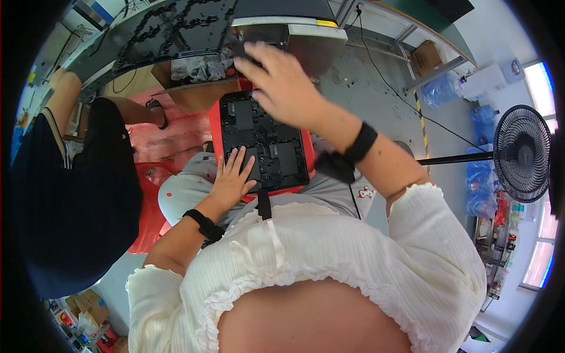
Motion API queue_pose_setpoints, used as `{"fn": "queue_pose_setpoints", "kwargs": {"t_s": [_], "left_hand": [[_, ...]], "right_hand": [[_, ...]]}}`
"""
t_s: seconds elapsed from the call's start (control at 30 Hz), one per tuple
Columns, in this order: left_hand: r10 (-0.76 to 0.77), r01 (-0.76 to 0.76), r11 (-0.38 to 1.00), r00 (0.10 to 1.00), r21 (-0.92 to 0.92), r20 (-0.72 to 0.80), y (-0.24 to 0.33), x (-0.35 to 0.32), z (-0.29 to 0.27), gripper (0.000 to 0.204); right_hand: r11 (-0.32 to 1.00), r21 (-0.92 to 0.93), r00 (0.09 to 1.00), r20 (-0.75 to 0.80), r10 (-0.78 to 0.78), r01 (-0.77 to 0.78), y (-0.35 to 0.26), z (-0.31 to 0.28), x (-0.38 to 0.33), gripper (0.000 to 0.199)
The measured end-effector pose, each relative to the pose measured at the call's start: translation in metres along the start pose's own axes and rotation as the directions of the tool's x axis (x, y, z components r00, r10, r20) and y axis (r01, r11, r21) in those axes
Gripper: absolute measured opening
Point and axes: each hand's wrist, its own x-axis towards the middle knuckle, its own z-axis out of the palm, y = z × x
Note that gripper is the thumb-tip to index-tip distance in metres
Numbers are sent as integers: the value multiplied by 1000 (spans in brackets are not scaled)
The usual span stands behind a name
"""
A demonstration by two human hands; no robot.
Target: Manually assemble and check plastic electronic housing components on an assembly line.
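Note:
A black moulded plastic panel with raised shapes and recesses lies in front of me at lap height, on a red support. My left hand rests on its near left part, fingers spread and lying flat. Over the panel's far right edge, my right hand is raised and slightly blurred. Its fingers stretch apart toward the far left, and I see nothing held in them. Dark surfaces lie behind those fingertips, so their exact edge is hard to make out.
Beyond stands a large black panel with loose dark pieces, above an open cardboard box holding grey plastic bags. Another person sits close on my left. A black fan stands at right, with a cable across the floor.

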Motion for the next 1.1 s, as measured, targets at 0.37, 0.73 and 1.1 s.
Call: {"fn": "queue_pose_setpoints", "kwargs": {"t_s": [0.37,0.73,1.1], "left_hand": [[-640,215,414,760,-885,-115,-54,1,-83,53],[-629,384,-85,695,-919,349,-46,-23,-52,29],[-601,482,652,799,-585,-11,-53,30,11,38]], "right_hand": [[938,-221,955,189,-227,266,-41,4,45,23],[999,-31,771,637,29,-12,-81,39,-72,57],[985,-119,687,707,170,-122,-50,54,-127,44]]}}
